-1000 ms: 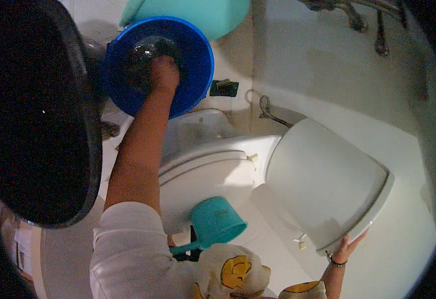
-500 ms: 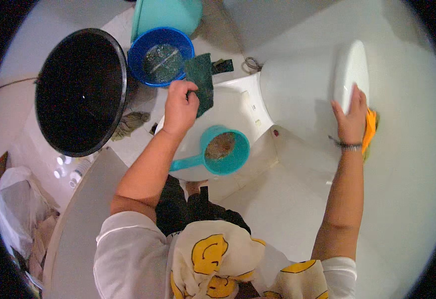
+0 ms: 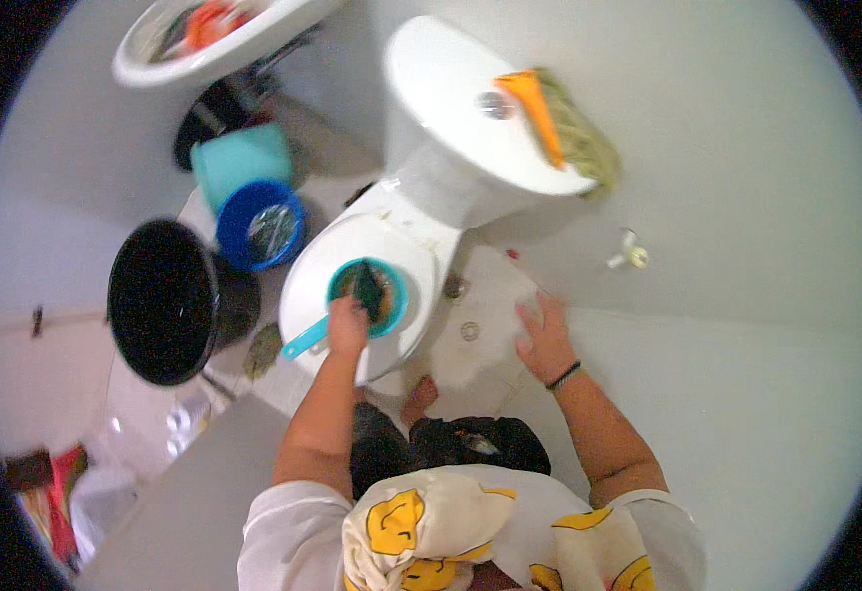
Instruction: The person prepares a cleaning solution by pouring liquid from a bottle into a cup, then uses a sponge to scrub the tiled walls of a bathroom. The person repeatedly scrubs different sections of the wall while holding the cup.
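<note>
My left hand (image 3: 348,327) pinches a dark green scouring pad (image 3: 369,286) and holds it down in a teal dipper (image 3: 401,298) with brownish liquid inside. The dipper stands on the closed white lid (image 3: 308,281) of a toilet, its handle pointing toward the near left. Over the floor, right of the toilet, my right hand (image 3: 547,345) hangs with fingers apart and nothing in it. On top of the toilet tank (image 3: 441,84) lie an orange cloth (image 3: 532,110) and an olive-green cloth (image 3: 576,138), next to a round flush button (image 3: 495,105).
Left of the toilet stand a large black bucket (image 3: 216,305), a blue bucket (image 3: 298,236) with water and a light teal basin (image 3: 244,163). A white washbasin (image 3: 140,74) juts out at the far left. A small tap (image 3: 632,253) sticks out of the right wall.
My left hand has brought the scouring pad down into the dipper. My right hand has let go of the tank and moved down and left. The view has shifted, showing the washbasin and tap.
</note>
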`<state>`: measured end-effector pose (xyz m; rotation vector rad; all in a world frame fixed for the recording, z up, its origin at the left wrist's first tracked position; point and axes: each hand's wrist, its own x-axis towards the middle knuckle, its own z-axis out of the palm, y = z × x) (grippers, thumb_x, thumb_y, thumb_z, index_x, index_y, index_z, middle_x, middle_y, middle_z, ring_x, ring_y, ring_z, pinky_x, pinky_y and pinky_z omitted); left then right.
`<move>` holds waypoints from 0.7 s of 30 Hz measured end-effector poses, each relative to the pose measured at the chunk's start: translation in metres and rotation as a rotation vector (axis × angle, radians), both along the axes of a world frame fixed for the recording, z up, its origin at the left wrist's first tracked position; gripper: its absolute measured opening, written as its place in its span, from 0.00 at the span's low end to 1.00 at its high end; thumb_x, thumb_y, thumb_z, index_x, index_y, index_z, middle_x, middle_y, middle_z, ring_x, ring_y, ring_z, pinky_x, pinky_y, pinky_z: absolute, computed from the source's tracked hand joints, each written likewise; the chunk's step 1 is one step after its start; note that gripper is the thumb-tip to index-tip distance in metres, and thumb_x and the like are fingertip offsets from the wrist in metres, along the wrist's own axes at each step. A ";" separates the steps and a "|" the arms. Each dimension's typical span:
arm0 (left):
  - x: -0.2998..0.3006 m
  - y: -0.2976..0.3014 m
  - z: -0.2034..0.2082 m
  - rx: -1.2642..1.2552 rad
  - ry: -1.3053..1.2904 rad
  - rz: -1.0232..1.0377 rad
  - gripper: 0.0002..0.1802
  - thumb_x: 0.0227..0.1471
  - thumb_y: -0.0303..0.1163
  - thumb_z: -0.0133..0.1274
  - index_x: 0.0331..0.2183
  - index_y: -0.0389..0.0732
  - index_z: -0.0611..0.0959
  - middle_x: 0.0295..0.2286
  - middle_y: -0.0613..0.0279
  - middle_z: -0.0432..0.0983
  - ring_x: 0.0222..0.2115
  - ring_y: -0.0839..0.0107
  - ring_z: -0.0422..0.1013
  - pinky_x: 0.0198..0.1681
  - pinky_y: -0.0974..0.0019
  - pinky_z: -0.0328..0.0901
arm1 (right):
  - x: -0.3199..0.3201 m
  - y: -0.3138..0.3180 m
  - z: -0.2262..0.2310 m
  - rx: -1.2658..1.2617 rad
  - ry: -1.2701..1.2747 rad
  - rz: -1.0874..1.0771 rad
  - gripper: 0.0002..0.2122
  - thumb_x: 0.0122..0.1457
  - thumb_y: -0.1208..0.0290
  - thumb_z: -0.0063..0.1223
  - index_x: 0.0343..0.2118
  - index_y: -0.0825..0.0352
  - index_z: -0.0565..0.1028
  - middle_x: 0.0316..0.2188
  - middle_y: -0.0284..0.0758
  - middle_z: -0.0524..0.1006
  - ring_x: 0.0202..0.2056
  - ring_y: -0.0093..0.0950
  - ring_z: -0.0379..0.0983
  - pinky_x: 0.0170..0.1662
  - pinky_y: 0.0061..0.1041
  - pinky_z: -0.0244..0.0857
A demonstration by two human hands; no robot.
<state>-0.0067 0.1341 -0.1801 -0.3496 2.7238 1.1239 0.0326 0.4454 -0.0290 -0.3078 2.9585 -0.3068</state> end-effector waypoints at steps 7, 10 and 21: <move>-0.005 -0.056 -0.042 -0.095 -0.379 -0.061 0.46 0.29 0.44 0.58 0.48 0.34 0.58 0.33 0.42 0.69 0.34 0.48 0.66 0.38 0.54 0.61 | 0.150 0.120 0.023 0.270 -0.661 -0.485 0.24 0.46 0.63 0.47 0.49 0.57 0.60 0.51 0.46 0.53 0.51 0.44 0.50 0.52 0.39 0.47; -0.006 -0.062 -0.049 -0.309 -0.519 -0.417 0.31 0.32 0.27 0.51 0.44 0.36 0.62 0.31 0.45 0.70 0.34 0.52 0.67 0.37 0.56 0.62 | 0.178 0.119 0.034 0.244 -0.711 -0.692 0.24 0.46 0.64 0.45 0.49 0.57 0.59 0.51 0.45 0.53 0.51 0.43 0.51 0.51 0.37 0.50; -0.022 0.042 0.106 -0.478 -0.255 -1.044 0.19 0.30 0.33 0.52 0.31 0.39 0.71 0.27 0.50 0.72 0.30 0.54 0.69 0.34 0.57 0.64 | 0.177 0.025 0.030 -0.046 -0.221 -0.516 0.19 0.45 0.66 0.46 0.42 0.67 0.64 0.46 0.45 0.61 0.46 0.40 0.58 0.47 0.34 0.55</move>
